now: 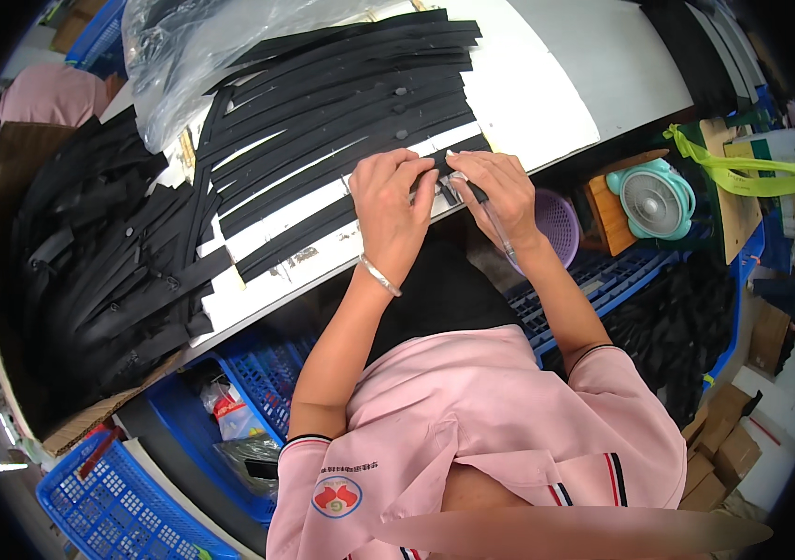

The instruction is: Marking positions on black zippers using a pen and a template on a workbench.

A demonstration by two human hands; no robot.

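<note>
Long black fabric strips [323,117] lie side by side across the white table. At the table's near edge, my left hand [388,201] is closed, thumb and fingertips pinching the end of a black strip [440,161]. Close beside it, my right hand [505,191] has its fingers bent at the same strip. A slim, pale, pen-like tool [502,231] lies along the right palm, its end sticking out by the wrist; its exact kind is unclear. Small dark pieces [450,194] show between the two hands, partly hidden by the fingers.
A cardboard box [70,427] at the left holds a heap of black strips. Clear plastic film [201,56] covers the table's far left. Below the table stand blue crates [131,504] and a purple basket [558,224]. A teal fan [651,199] is at the right.
</note>
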